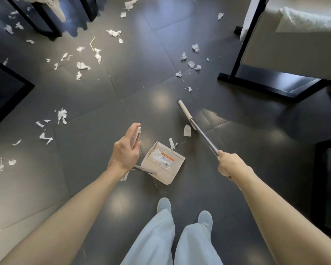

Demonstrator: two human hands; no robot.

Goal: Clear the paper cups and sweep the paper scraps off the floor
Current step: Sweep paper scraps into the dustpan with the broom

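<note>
Counted on the dark floor: one beige plastic long-handled dustpan (163, 163), one broom with silver metal shaft and flat beige head (203, 134), and one thin bent yellow stick (92, 44). Torn white paper scraps (62, 116) number more than thirty; the far ones are too small for an exact tally. Two pale blue shoes (163, 204) are in view.

One wide-angle view from the person's head looks steeply down at the dark floor (237, 188). The dustpan (166, 169) lies close to the frame's centre. The person's shoes (204, 219) show just below it, and furniture legs (256, 85) lie far out above it.
</note>
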